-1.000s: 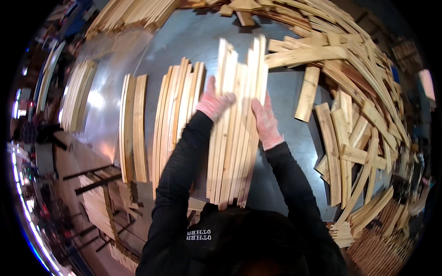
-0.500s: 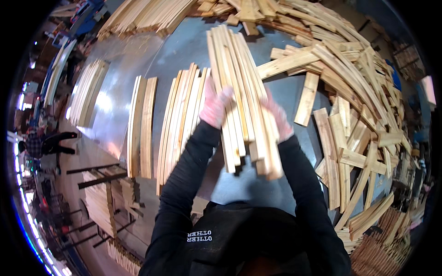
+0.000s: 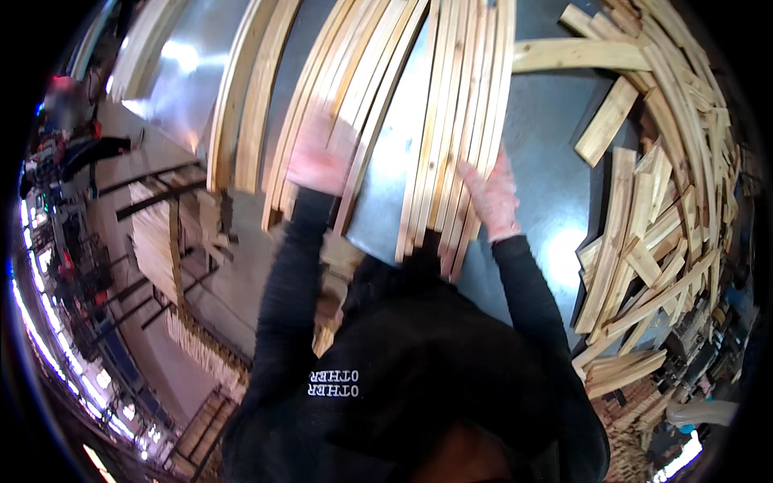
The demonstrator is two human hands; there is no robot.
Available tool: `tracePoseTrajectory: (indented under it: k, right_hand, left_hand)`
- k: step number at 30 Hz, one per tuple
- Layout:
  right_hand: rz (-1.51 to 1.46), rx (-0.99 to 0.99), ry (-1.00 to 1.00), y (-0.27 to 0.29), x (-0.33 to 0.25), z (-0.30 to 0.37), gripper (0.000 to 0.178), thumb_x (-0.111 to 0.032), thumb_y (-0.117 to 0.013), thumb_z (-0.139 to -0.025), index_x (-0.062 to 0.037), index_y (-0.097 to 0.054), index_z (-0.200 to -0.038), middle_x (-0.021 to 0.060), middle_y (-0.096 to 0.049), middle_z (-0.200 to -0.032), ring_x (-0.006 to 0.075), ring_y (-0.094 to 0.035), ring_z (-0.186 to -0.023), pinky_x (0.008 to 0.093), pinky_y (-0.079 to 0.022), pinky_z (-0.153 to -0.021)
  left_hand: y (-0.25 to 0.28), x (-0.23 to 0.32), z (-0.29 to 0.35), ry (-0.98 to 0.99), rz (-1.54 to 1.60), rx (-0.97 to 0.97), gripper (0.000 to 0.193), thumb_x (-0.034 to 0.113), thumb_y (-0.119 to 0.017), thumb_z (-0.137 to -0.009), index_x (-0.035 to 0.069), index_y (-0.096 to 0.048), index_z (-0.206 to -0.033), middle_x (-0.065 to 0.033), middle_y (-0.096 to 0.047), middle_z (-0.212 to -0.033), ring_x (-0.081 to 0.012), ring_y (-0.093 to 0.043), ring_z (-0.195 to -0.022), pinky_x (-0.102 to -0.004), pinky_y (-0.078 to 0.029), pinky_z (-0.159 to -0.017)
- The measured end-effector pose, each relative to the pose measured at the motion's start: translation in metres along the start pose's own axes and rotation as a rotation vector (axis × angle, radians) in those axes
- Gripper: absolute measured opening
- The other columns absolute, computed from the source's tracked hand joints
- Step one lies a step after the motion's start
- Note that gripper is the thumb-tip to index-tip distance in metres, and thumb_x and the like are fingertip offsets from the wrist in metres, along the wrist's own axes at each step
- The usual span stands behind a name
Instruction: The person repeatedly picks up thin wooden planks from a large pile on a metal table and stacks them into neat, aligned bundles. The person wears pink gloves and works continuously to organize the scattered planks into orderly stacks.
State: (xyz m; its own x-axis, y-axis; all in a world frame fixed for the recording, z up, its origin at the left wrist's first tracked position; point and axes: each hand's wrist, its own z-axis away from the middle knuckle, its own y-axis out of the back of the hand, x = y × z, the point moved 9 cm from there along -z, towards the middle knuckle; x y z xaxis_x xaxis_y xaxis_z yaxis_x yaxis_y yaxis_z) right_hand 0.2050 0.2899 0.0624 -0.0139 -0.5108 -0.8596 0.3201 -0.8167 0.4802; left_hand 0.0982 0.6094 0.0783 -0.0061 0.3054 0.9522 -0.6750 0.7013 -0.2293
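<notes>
A bundle of long pale wooden slats (image 3: 451,121) lies lengthwise on the metal table in front of me, its near ends uneven. At its right edge is my right hand (image 3: 493,197) in a pinkish glove, the thumb over the top of the slats and the fingers along their outer side. My left hand (image 3: 324,153), gloved alike and smeared by motion, is over a second row of slats (image 3: 362,72) to the left. A wedge of bare metal tabletop (image 3: 386,185) shows between the two groups.
Two separate boards (image 3: 259,105) lie further left, beyond them another stack (image 3: 149,52). A heap of loose boards (image 3: 644,233) covers the right side, one board (image 3: 580,55) reaching toward the bundle. A rack with stacked wood (image 3: 157,233) stands off the table at lower left.
The bundle that both hands held has come down onto the table, nearer and straighter. My left hand has left it and moved left over the other row; the right stays at its edge. The view has shifted.
</notes>
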Motion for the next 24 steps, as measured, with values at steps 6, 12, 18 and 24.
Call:
tracePoseTrajectory:
  k: [6,12,18,24]
  right_hand:
    - [-0.219,-0.046,-0.056,-0.021,-0.009,0.0,0.062,-0.019,-0.079,-0.078,-0.0018,-0.051,-0.131,0.0128,-0.065,-0.113,0.0244,-0.064,-0.101,0.0352,-0.05,-0.09]
    - [-0.457,-0.074,-0.11,-0.037,0.009,0.001,0.059,-0.007,-0.075,-0.082,-0.0029,-0.047,-0.134,0.0121,-0.064,-0.118,0.0176,-0.062,-0.104,0.032,-0.051,-0.091]
    - [-0.261,-0.032,-0.013,-0.043,-0.008,0.002,0.061,-0.02,-0.08,-0.078,-0.0013,-0.051,-0.129,0.0134,-0.064,-0.115,0.0216,-0.062,-0.104,0.0364,-0.049,-0.091]
    - [-0.132,-0.038,0.031,-0.057,-0.029,0.005,0.061,-0.025,-0.082,-0.076,-0.0015,-0.054,-0.125,0.0155,-0.064,-0.109,0.0275,-0.063,-0.101,0.0391,-0.05,-0.089]
  left_hand:
    - [0.147,0.102,-0.057,0.018,-1.951,0.319,0.129,0.078,-0.07,-0.061,0.004,-0.015,-0.152,-0.0285,-0.024,-0.152,-0.0434,-0.021,-0.142,-0.0576,-0.015,-0.113]
    - [0.196,0.101,-0.09,0.204,-1.71,0.379,0.116,0.077,-0.069,-0.064,0.006,-0.027,-0.145,-0.0264,-0.043,-0.143,-0.0382,-0.044,-0.132,-0.0531,-0.039,-0.104]
    - [0.136,0.068,-0.08,0.132,-1.932,0.154,0.128,0.075,-0.072,-0.064,0.001,-0.013,-0.15,-0.0267,-0.039,-0.141,-0.0425,-0.042,-0.13,-0.0547,-0.039,-0.102]
    - [0.156,0.069,-0.097,0.153,-1.892,0.101,0.122,0.066,-0.072,-0.07,0.009,-0.004,-0.154,-0.0268,-0.045,-0.138,-0.0397,-0.053,-0.122,-0.0545,-0.041,-0.1]
